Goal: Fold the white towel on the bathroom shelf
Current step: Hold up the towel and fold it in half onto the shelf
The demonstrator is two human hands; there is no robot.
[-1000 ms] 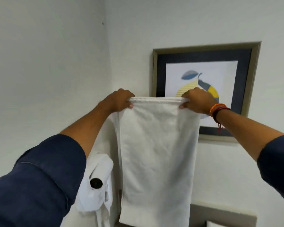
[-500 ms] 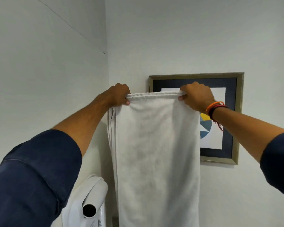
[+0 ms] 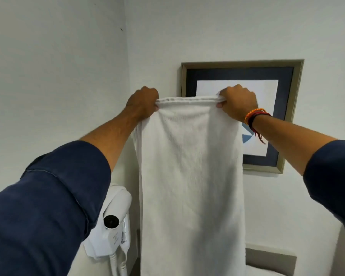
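The white towel (image 3: 189, 176) hangs straight down in front of me, held up by its top hem at about head height. My left hand (image 3: 142, 103) grips the top left corner. My right hand (image 3: 237, 102), with orange and dark bands on the wrist, grips the top right corner. The top edge is stretched taut between both fists. Extra layers of cloth show along the towel's left edge. Its bottom end runs out of the frame. The bathroom shelf is not in view.
A framed picture (image 3: 287, 76) hangs on the far wall behind the towel. A white wall-mounted hair dryer (image 3: 114, 222) sits low on the left, next to the room corner. A grey ledge (image 3: 271, 259) shows at the bottom right.
The view has tilted down a little, so the picture and hair dryer sit higher in the frame. Both hands keep their grip on the top corners and the towel still hangs flat.
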